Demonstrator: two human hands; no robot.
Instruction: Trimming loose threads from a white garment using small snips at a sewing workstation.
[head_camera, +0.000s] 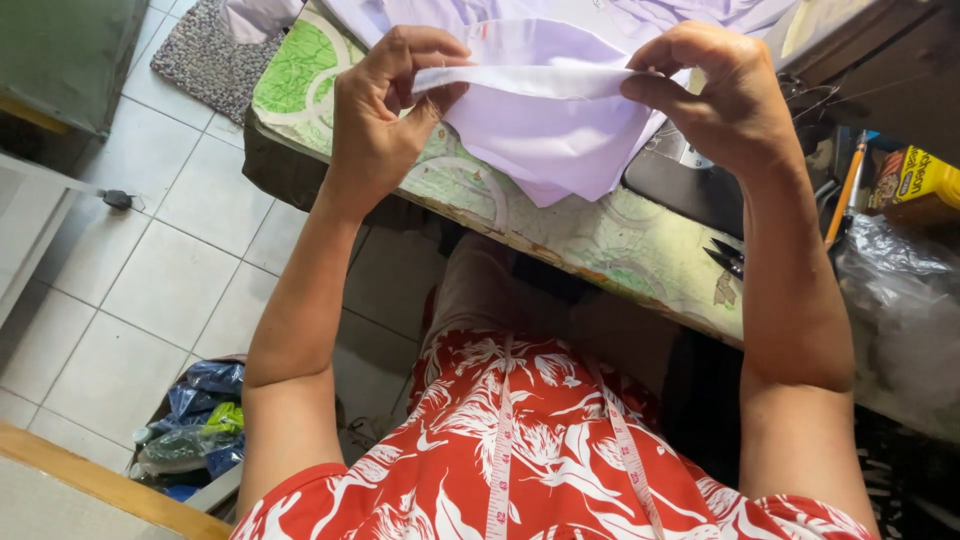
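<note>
Left hand (385, 110), right hand (715, 95) pinch white cloth (550, 125); bin (190, 425) holds scraps

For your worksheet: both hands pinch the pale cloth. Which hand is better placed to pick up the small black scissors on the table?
Probably the right hand: the scissors lie directly below its forearm at the table edge, while the left hand grips the cloth further away.

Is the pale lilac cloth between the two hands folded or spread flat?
Folded: the left hand and right hand pinch a doubled edge of the pale lilac cloth, its corner hanging down.
</note>
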